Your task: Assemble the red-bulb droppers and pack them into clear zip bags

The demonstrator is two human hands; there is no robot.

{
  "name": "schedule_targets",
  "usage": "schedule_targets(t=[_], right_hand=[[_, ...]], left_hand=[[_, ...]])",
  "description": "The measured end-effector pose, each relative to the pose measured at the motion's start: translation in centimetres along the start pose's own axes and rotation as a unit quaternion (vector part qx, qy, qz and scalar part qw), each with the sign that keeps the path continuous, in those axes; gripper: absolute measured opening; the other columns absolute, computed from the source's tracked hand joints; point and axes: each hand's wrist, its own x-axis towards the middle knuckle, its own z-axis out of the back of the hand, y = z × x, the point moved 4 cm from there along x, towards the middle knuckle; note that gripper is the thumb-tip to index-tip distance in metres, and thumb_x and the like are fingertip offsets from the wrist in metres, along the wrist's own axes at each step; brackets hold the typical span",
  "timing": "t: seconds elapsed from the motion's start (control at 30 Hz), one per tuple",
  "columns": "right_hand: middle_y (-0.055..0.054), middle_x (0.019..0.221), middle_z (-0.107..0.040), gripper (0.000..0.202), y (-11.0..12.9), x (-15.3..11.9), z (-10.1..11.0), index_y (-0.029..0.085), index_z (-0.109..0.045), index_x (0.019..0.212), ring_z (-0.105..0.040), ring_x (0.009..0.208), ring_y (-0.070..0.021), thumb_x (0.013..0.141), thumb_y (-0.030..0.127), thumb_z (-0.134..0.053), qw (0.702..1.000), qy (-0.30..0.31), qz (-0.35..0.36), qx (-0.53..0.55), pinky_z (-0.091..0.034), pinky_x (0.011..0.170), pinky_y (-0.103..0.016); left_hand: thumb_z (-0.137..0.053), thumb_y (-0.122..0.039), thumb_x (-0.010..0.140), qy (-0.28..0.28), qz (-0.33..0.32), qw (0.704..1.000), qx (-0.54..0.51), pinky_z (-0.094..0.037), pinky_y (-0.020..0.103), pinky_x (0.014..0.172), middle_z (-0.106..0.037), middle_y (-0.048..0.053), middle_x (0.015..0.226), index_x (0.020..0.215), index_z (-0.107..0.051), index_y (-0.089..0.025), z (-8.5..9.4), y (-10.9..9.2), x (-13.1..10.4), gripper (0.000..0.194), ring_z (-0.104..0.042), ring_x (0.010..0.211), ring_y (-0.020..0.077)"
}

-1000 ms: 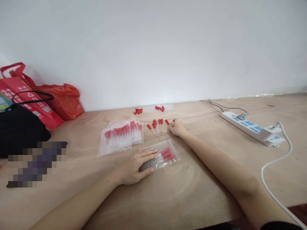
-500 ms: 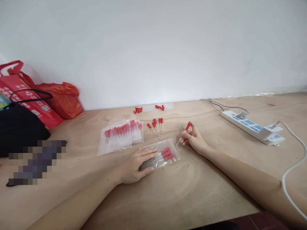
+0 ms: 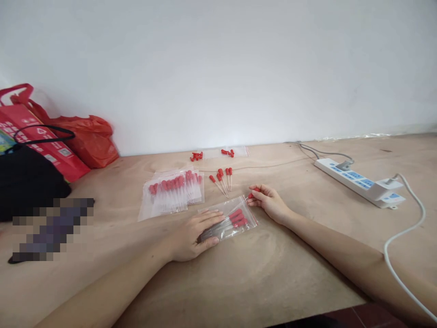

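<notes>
Under my left hand (image 3: 196,233) lies a clear zip bag (image 3: 227,231) with several red-bulbed droppers (image 3: 236,215) in it. That hand is open, its fingers stretched over the bag's left part with the thumb at the near edge. At the bag's right, red-lined mouth, my right hand (image 3: 269,202) pinches a dropper by its red bulb (image 3: 254,193). The glass tube points left into the mouth; its tip is hard to make out. Several loose droppers (image 3: 223,180) lie on the wooden table just beyond the bag.
Filled zip bags (image 3: 172,193) overlap left of the loose droppers. Red rubber bulbs (image 3: 197,156) and flat bags (image 3: 239,151) lie by the wall. A white power strip (image 3: 355,180) with cables is at right. Red bags (image 3: 85,139) and a black item (image 3: 30,182) stand at left.
My right hand has moved left and lowered the dropper from a steep tilt to nearly flat, bringing it to the bag's mouth. My left hand has stayed on the bag.
</notes>
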Motion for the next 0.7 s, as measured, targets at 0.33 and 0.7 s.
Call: schedule_targets(t=[0.33, 0.7], right_hand=[[0.004, 0.064, -0.058, 0.038, 0.3, -0.6, -1.0, 0.015, -0.051, 0.085, -0.045, 0.036, -0.0029, 0.057, 0.033, -0.071, 0.982, 0.145, -0.015, -0.120, -0.032, 0.033, -0.016], [0.010, 0.046, -0.051, 0.038, -0.4, -0.2, -2.2, 0.019, -0.042, 0.079, -0.036, 0.028, -0.0039, 0.063, 0.045, -0.064, 0.975, 0.165, -0.010, -0.147, -0.026, 0.028, -0.016]], left_hand=[[-0.042, -0.039, 0.085, 0.001, 0.023, 1.000, 0.009, -0.027, 0.043, 0.102, -0.036, 0.004, 0.135, 0.133, -0.026, -0.026, 0.1, 0.0, -0.1, 0.051, -0.030, 0.125, 0.0233], [-0.041, -0.037, 0.086, 0.003, 0.020, 1.000, 0.022, -0.029, 0.041, 0.101, -0.038, 0.005, 0.134, 0.132, -0.027, -0.024, 0.1, -0.2, 0.0, 0.051, -0.032, 0.124, 0.0224]])
